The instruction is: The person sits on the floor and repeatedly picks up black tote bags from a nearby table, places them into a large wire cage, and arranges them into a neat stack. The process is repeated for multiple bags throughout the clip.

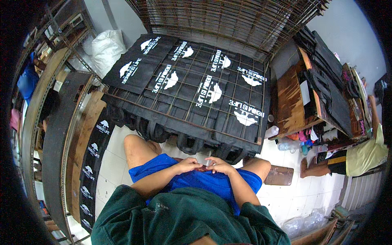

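Materials and surface finishes: the large panels [165, 77] are matt black cloth bearing smooth white print; the rack [204, 128] is of thin, brown-toned metal rods. The wooden table [290, 94] has a brown surface worn unevenly to paler patches. The sack [108, 47] is crinkled white plastic with a slight sheen, the bags [304, 221] glossy clear film. The floor [111, 169] is smooth, glossy white tile. The shirt [185, 210] and the shorts [149, 168] are soft cloth. The small piece [205, 163] in the hands [220, 166] is too small for its material to be told.
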Available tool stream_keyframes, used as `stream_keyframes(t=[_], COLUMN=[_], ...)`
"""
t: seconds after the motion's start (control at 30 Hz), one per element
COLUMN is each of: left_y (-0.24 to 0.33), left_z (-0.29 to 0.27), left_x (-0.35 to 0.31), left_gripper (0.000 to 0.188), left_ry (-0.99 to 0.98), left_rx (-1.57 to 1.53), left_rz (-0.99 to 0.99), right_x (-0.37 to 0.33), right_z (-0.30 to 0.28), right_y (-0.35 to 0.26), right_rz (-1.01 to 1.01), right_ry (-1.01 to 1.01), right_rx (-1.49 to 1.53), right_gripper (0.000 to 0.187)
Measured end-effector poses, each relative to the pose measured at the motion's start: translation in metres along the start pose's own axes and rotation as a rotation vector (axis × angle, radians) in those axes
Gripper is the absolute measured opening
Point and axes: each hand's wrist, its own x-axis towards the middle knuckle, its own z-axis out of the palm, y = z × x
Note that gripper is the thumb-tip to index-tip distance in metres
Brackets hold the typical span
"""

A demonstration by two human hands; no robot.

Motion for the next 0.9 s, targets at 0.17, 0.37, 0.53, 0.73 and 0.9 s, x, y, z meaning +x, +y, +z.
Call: stream_keyframes(t=[0.17, 0.37, 0.53, 0.73, 0.9], left_y=[-0.018, -0.013, -0.003, 0.002, 0.001], left_z=[0.002, 0.002, 0.002, -0.001, 0.000], left_x=[0.008, 0.007, 0.003, -0.001, 0.003], left_gripper=[0.032, 0.031, 0.031, 0.032, 0.032], left_ry=[0.011, 0.026, 0.020, -0.014, -0.023], left_rx=[-0.033, -0.007, -0.013, -0.039, -0.054], left_rz=[0.038, 0.045, -0.057, -0.077, -0.136], right_x=[0.002, -0.001, -0.002, -0.036, -0.117], right_z=[0.002, 0.002, 0.002, 0.006, -0.033], right_y=[0.002, 0.000, 0.002, -0.029, -0.088], right_rz=[-0.028, -0.030, -0.040, -0.229, -0.472], right_ry=[0.013, 0.007, 0.016, 0.017, 0.094], right_rx=[-0.052, -0.054, -0.105, -0.095, 0.091], right_gripper=[0.056, 0.056, 0.058, 0.058, 0.059])
